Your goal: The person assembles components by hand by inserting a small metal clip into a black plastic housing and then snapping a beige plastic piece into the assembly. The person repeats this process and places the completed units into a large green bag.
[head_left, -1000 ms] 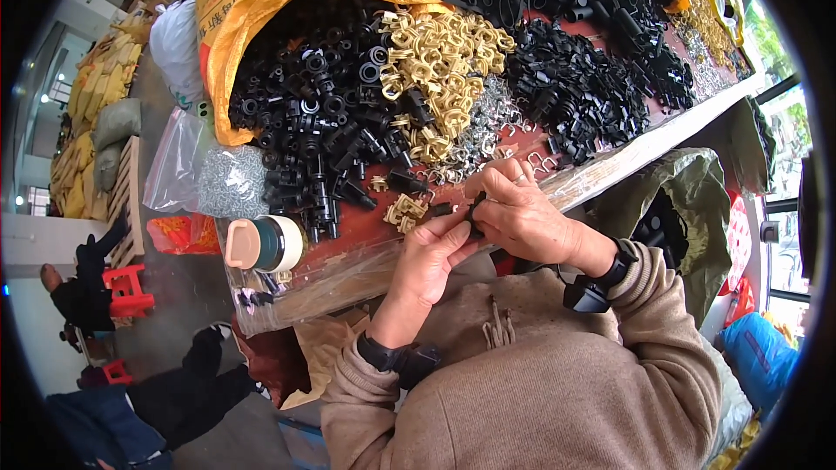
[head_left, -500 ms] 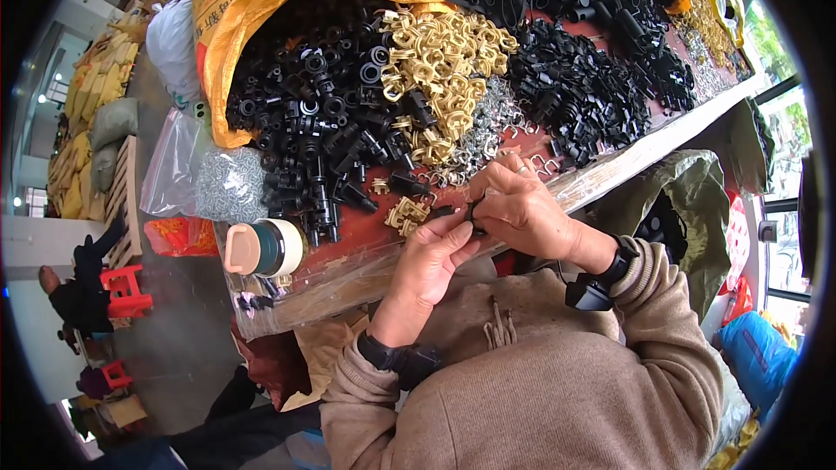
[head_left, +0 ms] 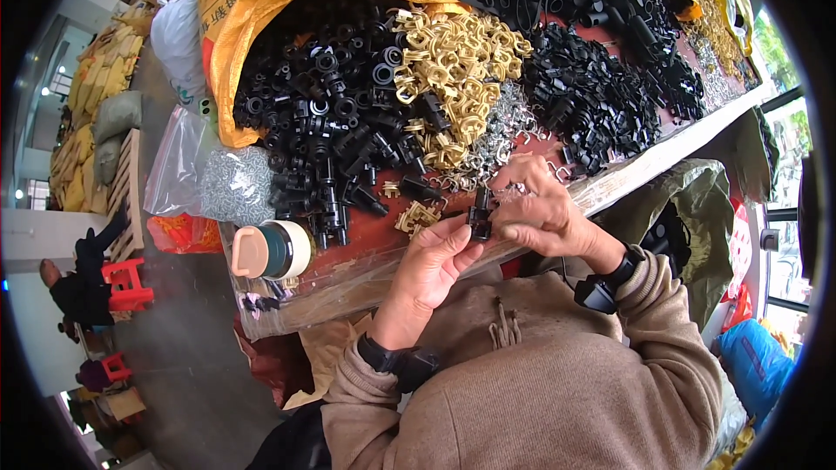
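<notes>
My left hand (head_left: 428, 271) pinches a small black plastic fitting (head_left: 480, 219) between thumb and fingers, above the front edge of the red tabletop. Just right of it is my right hand (head_left: 547, 219), its thumb apart from the bent, slightly blurred fingers. Those fingertips lie by the near end of a heap of silver metal clips (head_left: 498, 144); I see nothing clearly held in them. A few loose brass-coloured clips (head_left: 418, 218) lie beyond my left hand. Farther back are a pile of brass-coloured clips (head_left: 453, 78) and a pile of black tubular fittings (head_left: 326, 122).
A yellow woven sack (head_left: 228, 61) spills the black fittings. Small black pieces (head_left: 592, 96) cover the right side. At the left stand a lidded cup (head_left: 277, 250) and a clear bag of screws (head_left: 235, 183). Wrapped table edging (head_left: 331, 296) runs before me; a dark green sack (head_left: 697, 200) stands at right.
My right hand has come away from the fitting and its thumb has spread from the fingers. The fitting now shows more plainly in my left hand. The view has shifted slightly.
</notes>
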Available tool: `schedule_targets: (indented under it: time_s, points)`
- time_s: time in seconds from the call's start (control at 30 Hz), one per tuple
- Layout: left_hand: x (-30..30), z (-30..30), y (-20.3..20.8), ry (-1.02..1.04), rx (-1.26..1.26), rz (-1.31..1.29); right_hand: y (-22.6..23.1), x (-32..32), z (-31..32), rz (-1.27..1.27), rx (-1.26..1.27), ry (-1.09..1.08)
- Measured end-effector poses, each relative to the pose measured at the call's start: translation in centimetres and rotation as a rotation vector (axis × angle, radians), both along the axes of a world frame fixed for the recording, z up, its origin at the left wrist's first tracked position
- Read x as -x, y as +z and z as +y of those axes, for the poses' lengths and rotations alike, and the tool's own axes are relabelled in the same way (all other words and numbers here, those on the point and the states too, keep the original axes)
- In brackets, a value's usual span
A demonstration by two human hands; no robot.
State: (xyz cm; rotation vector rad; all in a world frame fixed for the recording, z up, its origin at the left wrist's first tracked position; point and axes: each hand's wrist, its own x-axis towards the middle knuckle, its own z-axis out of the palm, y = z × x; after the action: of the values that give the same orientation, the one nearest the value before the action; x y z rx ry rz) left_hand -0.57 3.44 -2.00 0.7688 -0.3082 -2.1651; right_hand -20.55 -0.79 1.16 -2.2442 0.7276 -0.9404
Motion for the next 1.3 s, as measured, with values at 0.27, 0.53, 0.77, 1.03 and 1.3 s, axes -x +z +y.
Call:
schedule_targets:
  time_s: [0.27,0.53,0.77,1.03,1.3]
  points:
    - [0.7,0.2,0.2,-0.001,0.051,-0.030,0.3,-0.3,0.9,0.139,0.094,0.017]
    - [0.8,0.2,0.1,0.035,0.045,-0.025,-1.0,-1.0,2.3,0.124,0.137,-0.132]
    - [0.6,0.4,-0.3,0.056,0.010,-0.008,-1.7,-0.9,2.4,0.136,0.227,-0.109]
    - [1.0,0.2,0.2,0.042,0.010,-0.038,-1.2,-0.6,1.7,-0.014,-0.062,-0.089]
    - [1.0,0.0,-0.1,0.033,0.015,-0.038,-1.4,-0.9,1.9,0.052,0.117,-0.152]
